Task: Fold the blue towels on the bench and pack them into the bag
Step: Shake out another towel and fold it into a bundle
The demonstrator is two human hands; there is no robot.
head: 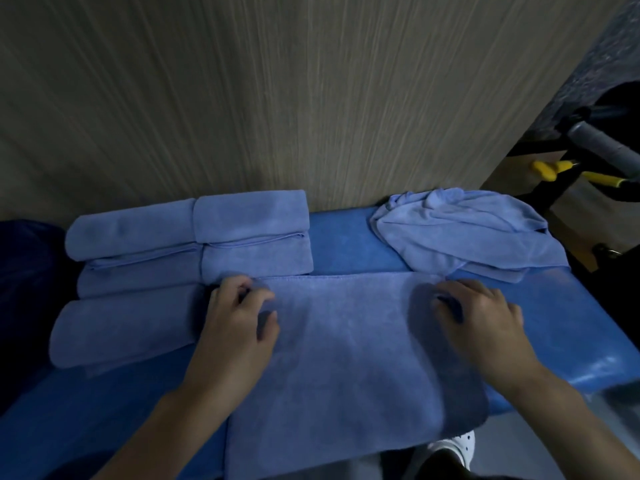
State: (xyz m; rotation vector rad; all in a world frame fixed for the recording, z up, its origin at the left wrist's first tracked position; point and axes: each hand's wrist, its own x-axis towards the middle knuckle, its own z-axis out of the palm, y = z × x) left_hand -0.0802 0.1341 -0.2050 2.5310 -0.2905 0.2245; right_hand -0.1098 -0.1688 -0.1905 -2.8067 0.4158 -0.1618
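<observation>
A blue towel (346,358) lies spread flat on the blue padded bench (571,323), its near end hanging over the front edge. My left hand (239,317) rests at its far left corner with the fingers curled on the cloth. My right hand (481,317) rests near the far right corner, fingers curled on the cloth too. Several folded blue towels (187,258) lie in rows on the left of the bench. A crumpled blue towel (464,230) sits at the back right. No bag can be made out for certain.
A wood-grain wall (277,98) stands right behind the bench. Something dark blue (24,271) lies at the left edge. Gym equipment with a grey handle (602,143) and yellow parts (554,169) stands at the right. A white shoe (453,445) shows below.
</observation>
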